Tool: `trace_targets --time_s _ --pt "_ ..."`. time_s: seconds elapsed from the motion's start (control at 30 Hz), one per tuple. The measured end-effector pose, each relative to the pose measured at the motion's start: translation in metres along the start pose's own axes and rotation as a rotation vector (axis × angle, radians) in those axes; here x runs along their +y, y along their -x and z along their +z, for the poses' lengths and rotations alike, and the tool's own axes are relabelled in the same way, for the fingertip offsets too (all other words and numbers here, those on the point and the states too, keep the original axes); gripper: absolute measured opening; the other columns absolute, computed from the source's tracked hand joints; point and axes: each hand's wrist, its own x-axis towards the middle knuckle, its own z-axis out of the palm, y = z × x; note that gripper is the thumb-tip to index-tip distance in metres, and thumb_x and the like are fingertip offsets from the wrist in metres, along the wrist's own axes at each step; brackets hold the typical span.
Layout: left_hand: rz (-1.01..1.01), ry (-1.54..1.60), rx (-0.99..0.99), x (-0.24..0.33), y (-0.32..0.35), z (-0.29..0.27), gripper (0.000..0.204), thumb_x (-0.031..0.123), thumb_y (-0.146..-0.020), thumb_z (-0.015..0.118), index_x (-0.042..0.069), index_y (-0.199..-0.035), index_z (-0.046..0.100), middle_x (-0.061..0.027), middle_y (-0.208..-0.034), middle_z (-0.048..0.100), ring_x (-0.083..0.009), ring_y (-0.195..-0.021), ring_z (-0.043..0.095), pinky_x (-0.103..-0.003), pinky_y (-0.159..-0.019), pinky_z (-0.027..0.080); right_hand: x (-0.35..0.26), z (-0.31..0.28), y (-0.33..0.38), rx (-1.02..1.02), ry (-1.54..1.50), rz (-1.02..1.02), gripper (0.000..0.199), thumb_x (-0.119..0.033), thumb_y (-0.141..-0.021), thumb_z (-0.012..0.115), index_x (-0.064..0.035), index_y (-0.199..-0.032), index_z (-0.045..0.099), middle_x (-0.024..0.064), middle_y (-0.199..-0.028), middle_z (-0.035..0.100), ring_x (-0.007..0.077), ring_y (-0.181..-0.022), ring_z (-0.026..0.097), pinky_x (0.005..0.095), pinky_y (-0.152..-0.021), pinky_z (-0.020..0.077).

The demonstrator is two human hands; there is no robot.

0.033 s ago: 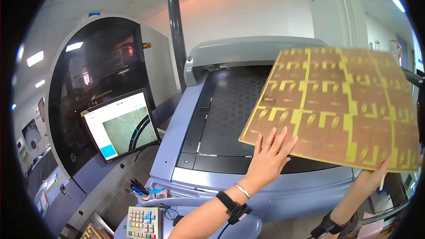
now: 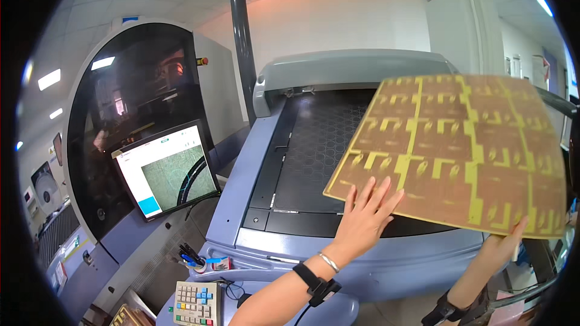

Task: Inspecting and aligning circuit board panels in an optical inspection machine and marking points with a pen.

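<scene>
A large, thin copper-brown circuit board panel (image 2: 435, 190) with yellow-green bands and repeated patterns tilts over the right part of a machine's black bed. My left hand (image 2: 364, 217) lies with fingers spread and stretched on the panel's face, by its near left edge. The thumb shows near that edge. At the near right edge, my right hand (image 2: 504, 244) grips the panel, thumb on top and the other fingers hidden beneath. A bracelet and a black strapped device are on my left wrist, and another black device is on the right.
The machine's dark honeycomb bed (image 2: 326, 139) sits in a blue-grey frame under a grey gantry (image 2: 356, 63). To the left are a monitor (image 2: 175, 172) and a dark rounded cabinet (image 2: 130, 108). A keypad (image 2: 197, 303) and a pen holder (image 2: 192, 261) stand near the front.
The panel's far edge has dropped slightly, and the panel has shifted a little to the left. Both hands stay on it in nearly the same places.
</scene>
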Motion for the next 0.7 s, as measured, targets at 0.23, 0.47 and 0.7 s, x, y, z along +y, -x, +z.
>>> trace_targets --time_s 0.23,0.47,0.7 --pt "-0.165 -0.062 -0.186 -0.068 0.048 0.033 0.053 0.020 -0.094 0.053 0.029 -0.143 0.036 -0.0053 -0.149 0.034 -0.0281 -0.137 0.032 -0.054 -0.109 0.026 0.109 -0.024 0.038 0.018 -0.027 0.405 0.044 -0.031 -0.097 0.054 -0.0067 -0.132 0.044 0.0091 -0.125 0.055 0.0234 -0.113 0.055 0.0415 -0.095 0.0481" --pt "-0.353 -0.169 -0.264 -0.142 0.074 0.056 0.046 0.032 -0.097 0.047 0.028 -0.142 0.038 -0.0078 -0.149 0.033 -0.0331 -0.139 0.028 -0.060 -0.109 0.022 0.205 -0.029 0.034 -0.256 0.227 0.671 0.042 -0.022 -0.096 0.055 -0.0067 -0.132 0.042 0.0093 -0.125 0.054 0.0253 -0.114 0.055 0.0456 -0.094 0.0496" --pt "-0.442 -0.217 -0.295 -0.171 0.082 0.054 0.046 0.040 -0.096 0.045 0.031 -0.141 0.041 -0.0035 -0.150 0.034 -0.0299 -0.138 0.029 -0.059 -0.110 0.019 0.196 -0.063 -0.078 -0.425 0.450 0.530 0.031 -0.008 -0.090 0.059 0.0026 -0.117 0.049 0.0130 -0.111 0.060 0.0276 -0.096 0.065 0.0359 -0.076 0.0586"
